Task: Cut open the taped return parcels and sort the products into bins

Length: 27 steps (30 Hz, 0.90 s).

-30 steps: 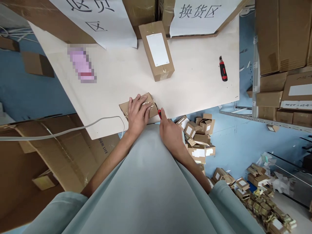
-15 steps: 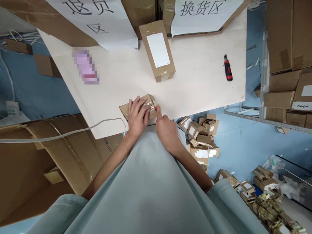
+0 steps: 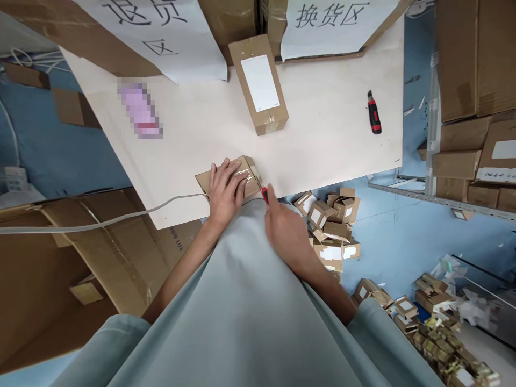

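A small brown cardboard box (image 3: 252,184) with clear tape lies near the front edge of the white table. Across its top rests my left hand (image 3: 226,188), the fingertips reaching the far edge and holding the box against the table. My right hand (image 3: 284,220) is closed around a red and black box cutter (image 3: 265,194), index finger stretched along it. The cutter is just off the box's right end, and its blade is too small to make out. Most of its handle is hidden in my palm.
A labelled carton (image 3: 260,83) stands farther back on the table (image 3: 326,123). Another box cutter (image 3: 374,113) lies at the right. A grey cable (image 3: 121,222) runs in from the left, beside a big open carton (image 3: 40,290). Small boxes (image 3: 332,231) are heaped below the table.
My right hand has drawn the box cutter back toward my body and slightly right, away from the box's taped end. My left hand stays on the box.
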Motion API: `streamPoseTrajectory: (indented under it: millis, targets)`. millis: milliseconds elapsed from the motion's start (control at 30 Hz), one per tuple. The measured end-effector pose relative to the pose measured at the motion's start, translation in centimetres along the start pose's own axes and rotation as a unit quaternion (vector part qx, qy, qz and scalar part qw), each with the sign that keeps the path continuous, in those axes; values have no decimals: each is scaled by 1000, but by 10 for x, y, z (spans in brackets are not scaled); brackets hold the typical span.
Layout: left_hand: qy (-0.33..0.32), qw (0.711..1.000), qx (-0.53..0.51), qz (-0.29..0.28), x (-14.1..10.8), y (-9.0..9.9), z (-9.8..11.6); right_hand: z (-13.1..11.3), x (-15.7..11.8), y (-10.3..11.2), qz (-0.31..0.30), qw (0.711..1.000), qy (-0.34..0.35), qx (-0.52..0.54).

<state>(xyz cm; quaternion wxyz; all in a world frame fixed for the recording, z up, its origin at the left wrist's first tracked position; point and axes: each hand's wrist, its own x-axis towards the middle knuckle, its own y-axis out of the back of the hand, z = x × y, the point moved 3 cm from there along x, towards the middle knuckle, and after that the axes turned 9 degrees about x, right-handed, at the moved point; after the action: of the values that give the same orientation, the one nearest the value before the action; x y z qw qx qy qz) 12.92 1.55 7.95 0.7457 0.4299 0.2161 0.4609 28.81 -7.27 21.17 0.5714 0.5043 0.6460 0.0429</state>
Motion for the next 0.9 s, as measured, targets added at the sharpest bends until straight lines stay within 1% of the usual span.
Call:
streamPoseTrajectory:
  millis: [67, 133, 200, 300, 333, 400, 467, 533, 600, 667, 700, 767, 833, 900]
  targets:
    - [4, 1000, 0, 8, -9, 5, -9, 14, 12, 3, 60, 997, -1, 53]
    - [16, 999, 1, 29, -24, 12, -25, 31, 42, -5, 93, 989, 6, 118]
    - [34, 998, -1, 46, -43, 20, -46, 46, 84, -23, 70, 976, 22, 206]
    - [64, 997, -4, 49, -71, 30, -73, 57, 145, -57, 9, 956, -7, 294]
    - [74, 996, -3, 49, -80, 33, -79, 57, 159, -68, -3, 951, -22, 310]
    - [95, 994, 3, 58, -94, 38, -88, 54, 174, -85, -23, 937, -38, 347]
    - [117, 990, 11, 76, -105, 44, -94, 46, 176, -96, -30, 925, -38, 377]
    - [147, 983, 20, 105, -116, 52, -99, 37, 170, -102, -25, 921, -24, 389]
    - [187, 973, 16, 133, -126, 59, -104, 28, 160, -103, -15, 923, -2, 385]
    - [224, 964, -14, 146, -133, 61, -109, 20, 149, -100, 4, 926, 22, 377]
    - [240, 959, -41, 142, -134, 59, -112, 18, 144, -98, 17, 929, 31, 369]
    - [267, 950, -110, 120, -133, 47, -116, 17, 134, -91, 51, 939, 42, 339]
    - [284, 936, -183, 96, -127, 30, -118, 20, 126, -81, 84, 952, 42, 291]
    - [280, 925, -243, 84, -115, 12, -118, 26, 118, -71, 104, 965, 35, 237]
